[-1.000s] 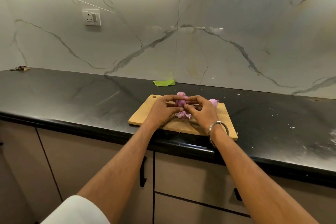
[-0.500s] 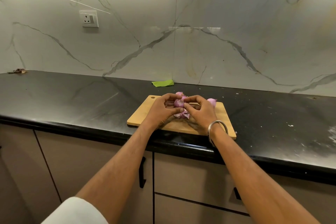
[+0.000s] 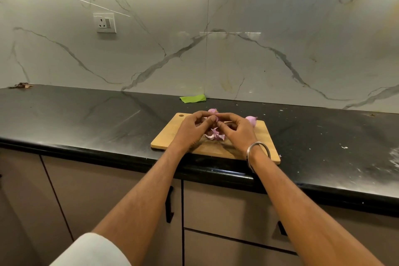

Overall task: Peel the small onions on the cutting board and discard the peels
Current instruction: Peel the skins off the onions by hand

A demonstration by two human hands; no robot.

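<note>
Head view: a small purple onion (image 3: 213, 118) is pinched between the curled fingertips of the left hand (image 3: 192, 130) and the right hand (image 3: 236, 130), above the middle of the rectangular wooden cutting board (image 3: 170, 136). Torn pink peels (image 3: 213, 136) lie below at 6 o'clock; two more purple onions sit at 12 (image 3: 212, 111) and 2 o'clock (image 3: 251, 119). The onion is judged light, firm and slippery, its papery skin best nipped at the tip.
</note>
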